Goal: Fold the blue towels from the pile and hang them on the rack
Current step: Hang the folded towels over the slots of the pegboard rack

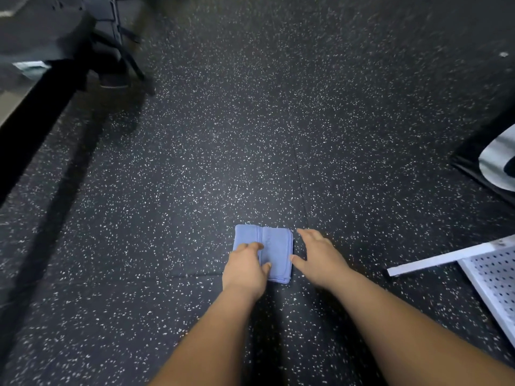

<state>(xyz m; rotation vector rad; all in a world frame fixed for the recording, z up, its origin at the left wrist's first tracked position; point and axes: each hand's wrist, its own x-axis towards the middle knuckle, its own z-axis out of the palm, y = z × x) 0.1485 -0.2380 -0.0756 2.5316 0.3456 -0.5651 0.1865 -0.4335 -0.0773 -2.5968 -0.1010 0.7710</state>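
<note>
Head-worn view, steeply down, near the floor [195,162]

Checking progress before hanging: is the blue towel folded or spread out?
Folded: the blue towel lies as a compact square with stacked layers showing at its near edge, left hand resting on it.

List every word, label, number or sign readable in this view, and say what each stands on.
No text can be read in this view.
Black panel at the right edge: a large white mark, cut off by the frame, not readable.
Pale patch on the dark equipment, upper left: too blurred to read.
Blue towel and white perforated panel: no writing shows.
</note>
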